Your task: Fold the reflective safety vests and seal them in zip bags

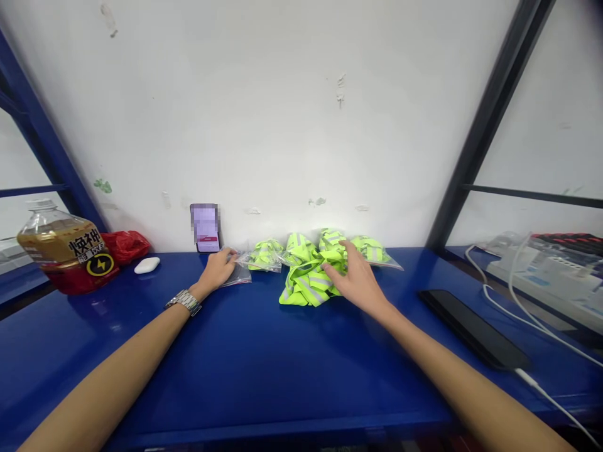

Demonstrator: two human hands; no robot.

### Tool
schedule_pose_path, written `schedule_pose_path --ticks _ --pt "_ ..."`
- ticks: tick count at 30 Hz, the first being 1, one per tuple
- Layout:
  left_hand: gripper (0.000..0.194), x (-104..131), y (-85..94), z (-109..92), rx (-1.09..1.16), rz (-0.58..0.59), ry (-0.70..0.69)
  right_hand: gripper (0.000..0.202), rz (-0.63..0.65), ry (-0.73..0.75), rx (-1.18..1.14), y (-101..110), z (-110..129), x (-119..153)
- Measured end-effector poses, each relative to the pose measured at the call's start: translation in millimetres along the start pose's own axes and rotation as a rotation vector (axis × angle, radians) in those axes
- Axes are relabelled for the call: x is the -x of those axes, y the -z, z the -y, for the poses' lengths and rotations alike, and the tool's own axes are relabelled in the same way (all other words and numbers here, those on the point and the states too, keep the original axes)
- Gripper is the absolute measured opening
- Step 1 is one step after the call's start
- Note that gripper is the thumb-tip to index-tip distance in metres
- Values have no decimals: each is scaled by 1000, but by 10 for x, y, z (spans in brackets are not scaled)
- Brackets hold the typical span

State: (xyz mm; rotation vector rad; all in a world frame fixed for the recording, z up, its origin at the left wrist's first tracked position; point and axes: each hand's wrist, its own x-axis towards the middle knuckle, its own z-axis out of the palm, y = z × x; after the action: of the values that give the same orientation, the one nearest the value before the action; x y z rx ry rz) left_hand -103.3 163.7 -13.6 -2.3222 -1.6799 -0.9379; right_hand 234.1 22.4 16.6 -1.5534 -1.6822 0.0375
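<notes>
While a clear plastic bag [241, 275] is touched by the left hand [219, 268], whose grip cannot be told, the crumpled neon-yellow fabric with silver stripes [308, 284] on the glossy blue table [282, 370] is met by the right hand [358, 279], thumb and fingers spread. Loose folds are probably best gathered from beneath.

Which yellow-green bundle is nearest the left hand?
The leftmost bundle, in clear plastic just right of the left hand; the other bundles all lie farther right, at or near the right hand.

Bright, even light; edges stretched, perhaps soft.
</notes>
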Motion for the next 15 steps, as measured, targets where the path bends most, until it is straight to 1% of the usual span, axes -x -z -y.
schedule_pose_path --ticks 2,3,5,6,8,9,10,12,13,14,15 --pt "38 11 59 1 10 -164 70 53 68 -54 -38 -6 -47 -24" --pt "39 15 96 -10 13 -242 93 46 67 -57 -63 -15 -72 -35" --pt "39 29 177 -81 21 -362 97 28 -12 -25 -123 -38 -113 -52" --pt "37 45 218 -151 26 -399 79 21 -63 -7 -164 -50 -124 -57" --pt "34 112 296 -377 52 -419 2 14 -125 -6 -295 -71 -117 -58" --pt "32 170 332 -533 76 -404 -60 11 -135 -20 -391 -76 -100 -54" --pt "30 243 364 -712 134 -365 -175 9 -136 -43 -506 -78 -74 -50" --pt "26 422 422 -1102 249 -186 -412 10 -121 -119 -766 -68 -5 -38" --pt "27 517 446 -1289 315 -88 -494 14 -109 -166 -887 -56 33 -33" --pt "33 606 466 -1456 374 -9 -506 18 -100 -210 -995 -40 70 -29" --pt "44 682 481 -1593 440 53 -468 22 -97 -248 -1087 -21 105 -27"
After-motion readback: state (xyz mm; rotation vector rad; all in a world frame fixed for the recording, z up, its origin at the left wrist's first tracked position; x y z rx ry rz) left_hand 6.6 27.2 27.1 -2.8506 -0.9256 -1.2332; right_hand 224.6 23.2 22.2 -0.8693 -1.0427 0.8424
